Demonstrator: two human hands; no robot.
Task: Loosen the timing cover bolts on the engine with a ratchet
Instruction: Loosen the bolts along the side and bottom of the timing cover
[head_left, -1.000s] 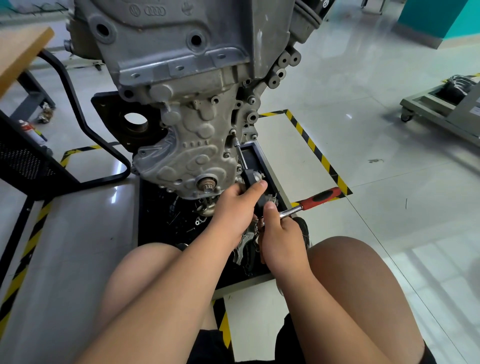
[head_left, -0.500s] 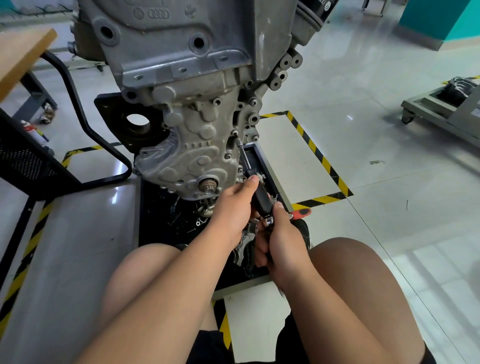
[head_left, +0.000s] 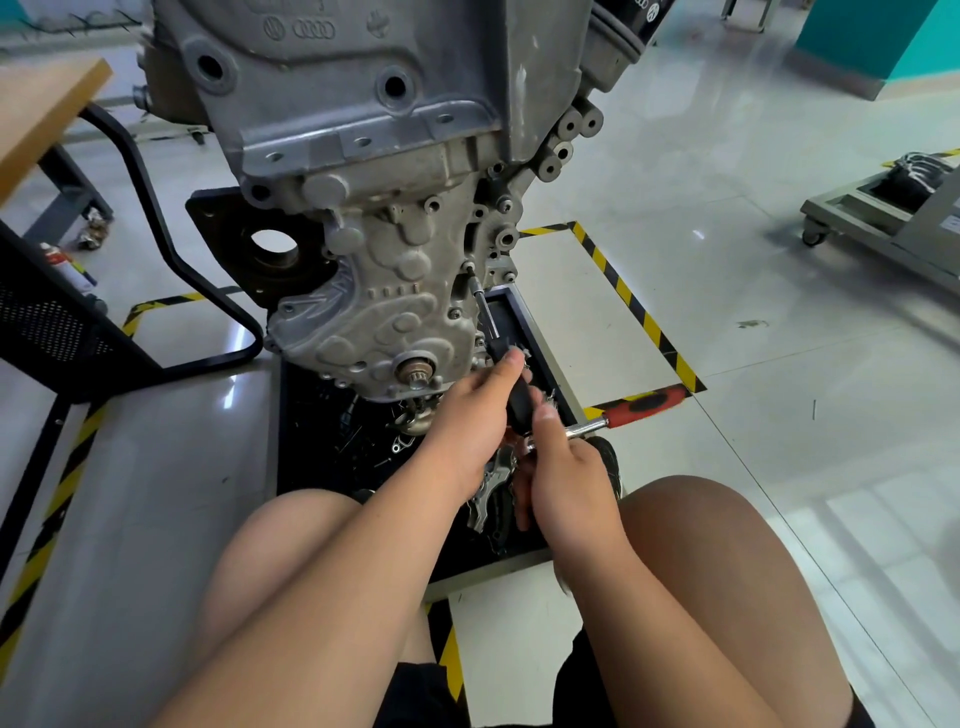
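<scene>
A grey aluminium engine hangs in front of me, its ribbed timing cover (head_left: 384, 317) facing me. A thin extension bar (head_left: 485, 314) runs from a bolt (head_left: 470, 268) on the cover's right edge down to a black grip. My left hand (head_left: 467, 421) wraps that black grip, thumb on top. The ratchet (head_left: 621, 415) joins the bar's lower end; its red handle points right over the floor. My right hand (head_left: 561, 467) grips the ratchet at its head, fingers curled under it.
A black parts tray (head_left: 540, 338) with loose metal pieces lies on the floor under the engine. Yellow-black tape (head_left: 634, 306) marks the floor. A black mesh stand (head_left: 47, 322) is at left, a wheeled cart (head_left: 883, 218) at far right. My bare knees frame the tray.
The ratchet's red handle swung in toward my right hand and is now out to the right again. Both hands stayed on the tool.
</scene>
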